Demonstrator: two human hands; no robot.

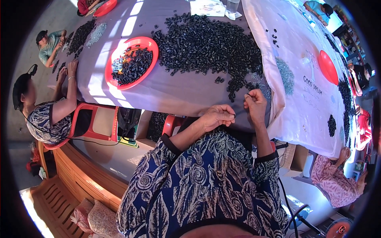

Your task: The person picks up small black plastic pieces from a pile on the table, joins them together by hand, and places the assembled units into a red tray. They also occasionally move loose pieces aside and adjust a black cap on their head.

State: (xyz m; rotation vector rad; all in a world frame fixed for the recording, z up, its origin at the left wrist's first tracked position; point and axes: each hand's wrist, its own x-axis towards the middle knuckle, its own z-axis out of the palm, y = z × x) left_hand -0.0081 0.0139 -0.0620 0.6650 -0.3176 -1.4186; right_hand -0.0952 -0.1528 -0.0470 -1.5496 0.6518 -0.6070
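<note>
My left hand [216, 118] is closed in a pinch, with a small black piece [234, 116] showing at its thumb and fingertips. Close beside it on the right, my right hand [256, 106] is raised at the table edge, thumb and forefinger pressed together. Whatever those fingers hold is too small to make out. Just beyond both hands spreads a big heap of small black plastic pieces [210, 43], a narrow tail of it reaching toward me. Fine silvery pieces [261, 85] lie at the heap's right, near my right hand.
A red basin [154, 50] holding more black pieces stands at left. On the right, a pale cloth [299, 115] carries silvery bits [285, 75] and a red bowl [328, 67]. A person [45, 119] sits at my left; others work around the tables. A wooden bench [59, 198] stands behind.
</note>
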